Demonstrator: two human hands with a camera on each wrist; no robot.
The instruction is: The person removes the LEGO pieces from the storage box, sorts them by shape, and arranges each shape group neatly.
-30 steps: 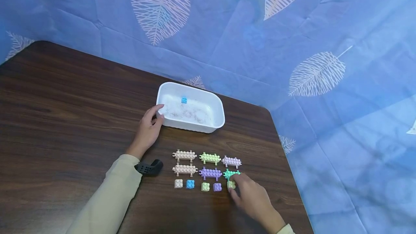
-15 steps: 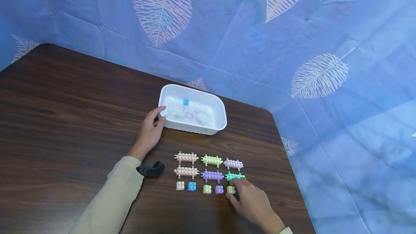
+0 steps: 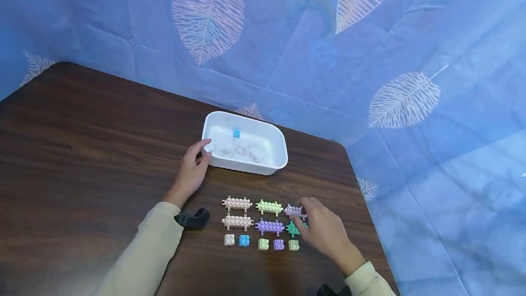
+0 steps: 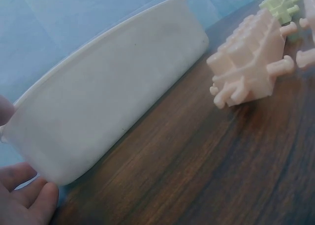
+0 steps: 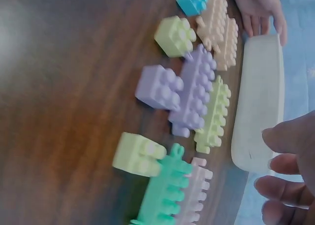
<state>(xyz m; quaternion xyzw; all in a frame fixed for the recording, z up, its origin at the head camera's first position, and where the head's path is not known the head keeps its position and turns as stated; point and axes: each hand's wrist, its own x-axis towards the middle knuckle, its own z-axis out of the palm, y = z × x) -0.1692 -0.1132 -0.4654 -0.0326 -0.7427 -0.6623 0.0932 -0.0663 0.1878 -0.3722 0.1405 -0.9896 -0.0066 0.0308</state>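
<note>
In the head view, my left hand point(image 3: 190, 171) grips the left front corner of a white plastic bin point(image 3: 242, 166), its fingers over the rim and thumb outside. A small blue block point(image 3: 236, 134) lies in the bin. My right hand point(image 3: 324, 229) hovers over the right end of the brick rows, partly hiding a pale lilac long brick point(image 3: 292, 210) and a green long brick point(image 3: 292, 229). The right wrist view shows the right hand's fingers point(image 5: 283, 185) apart with nothing between them. A pale green square block point(image 3: 293, 245) sits just in front of the green brick.
Two peach long bricks point(image 3: 237, 221), a yellow-green one point(image 3: 269, 207) and a purple one point(image 3: 270, 226) fill the rows to the left. Several square blocks line the front, including a blue one point(image 3: 244, 240). A blue leaf-print cloth point(image 3: 296, 58) hangs behind the dark wooden table point(image 3: 102, 150).
My right hand has moved from the pale green square block up and away to the pale lilac brick, leaving that block standing in the front row. The left hand stays on the bin.
</note>
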